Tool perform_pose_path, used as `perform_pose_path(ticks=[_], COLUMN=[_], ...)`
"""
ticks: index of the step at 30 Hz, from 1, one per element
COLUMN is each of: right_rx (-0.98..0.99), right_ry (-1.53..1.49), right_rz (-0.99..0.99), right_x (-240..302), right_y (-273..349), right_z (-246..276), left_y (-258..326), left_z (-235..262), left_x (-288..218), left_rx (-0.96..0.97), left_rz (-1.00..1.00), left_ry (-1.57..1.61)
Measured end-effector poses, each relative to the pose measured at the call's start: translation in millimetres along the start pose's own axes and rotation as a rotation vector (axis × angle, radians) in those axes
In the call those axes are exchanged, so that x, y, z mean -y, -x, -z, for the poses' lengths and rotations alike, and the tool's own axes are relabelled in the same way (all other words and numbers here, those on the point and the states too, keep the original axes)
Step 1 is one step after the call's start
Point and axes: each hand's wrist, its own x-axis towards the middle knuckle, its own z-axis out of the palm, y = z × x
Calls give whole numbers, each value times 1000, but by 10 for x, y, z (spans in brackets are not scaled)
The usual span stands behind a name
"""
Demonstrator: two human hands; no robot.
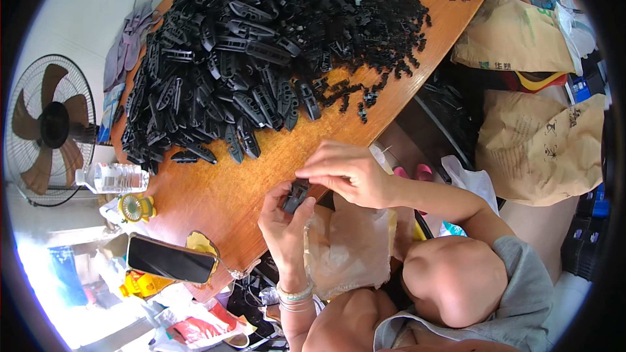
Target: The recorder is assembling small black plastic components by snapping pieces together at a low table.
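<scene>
A rounded wooden counter (228,189) is carrying nearly everything here, its orange-brown top showing bare along the near edge. A large heap of black plastic parts (261,45) is covering most of it, with small loose black bits (362,101) trailing off toward the right edge. A clear water bottle (114,177) is lying on its side at the left rim, and a dark phone (171,259) is resting flat on the near corner.

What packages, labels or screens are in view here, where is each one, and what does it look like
Phone: table's near left corner, flat, dark blank screen.
Water bottle: lying at the table's left edge, clear plastic, pale label.
Upper paper sack: right of the table, tan with dark print.
Lower paper sack: below it, tan, crumpled, dark symbols.
Clear plastic bag: under the hands, translucent, wrinkled.
</scene>
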Motion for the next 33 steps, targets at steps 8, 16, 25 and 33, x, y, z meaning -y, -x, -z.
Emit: perform_pose_path(ticks=[8,16,25,33], right_rx=[119,86,355,103], right_ry=[201,63,-202,369], right_rz=[263,-181,-540,-180], right_x=[135,208,116,-401], right_y=[-13,43,113,-70], right_z=[-33,-51,270,569], left_y=[150,160,57,-902], left_z=[50,34,87,243], left_x=[-181,-128,-110,-68], left_rx=[41,7,165,-346], left_rz=[137,52,-96,-456], left_ry=[149,139,-73,-1164])
